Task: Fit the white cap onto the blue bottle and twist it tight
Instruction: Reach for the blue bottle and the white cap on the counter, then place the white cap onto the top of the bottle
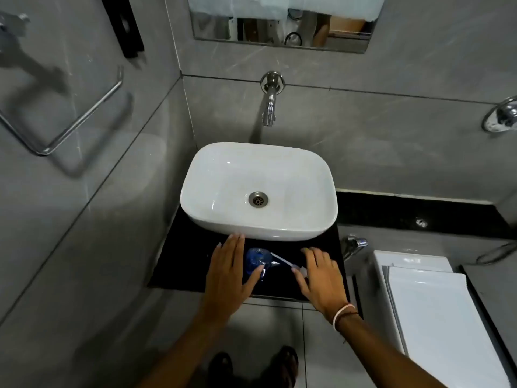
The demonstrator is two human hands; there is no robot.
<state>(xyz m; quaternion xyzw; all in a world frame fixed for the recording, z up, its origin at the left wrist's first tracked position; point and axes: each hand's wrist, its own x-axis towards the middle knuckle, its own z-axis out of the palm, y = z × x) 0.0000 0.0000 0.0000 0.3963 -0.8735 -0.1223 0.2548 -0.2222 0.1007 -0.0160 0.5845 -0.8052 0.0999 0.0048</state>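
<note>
A small blue bottle [258,258] stands on the black counter [184,247] just in front of the sink. A white cap [300,270] with a thin white tube [282,260] lies to the bottle's right, the tube pointing at the bottle. My left hand [228,273] is flat, with its fingers spread, left of the bottle. Its thumb reaches the bottle's near side. My right hand [321,278] hovers, fingers apart, over the counter on the right. Its thumb is beside the cap and partly hides it. Neither hand grips anything.
A white basin [321,219] fills the back of the counter under a wall tap [270,107]. A towel rail [84,116] is on the left wall. A white toilet cistern [436,312] stands to the right. The grey tiled floor and my feet [251,368] are below.
</note>
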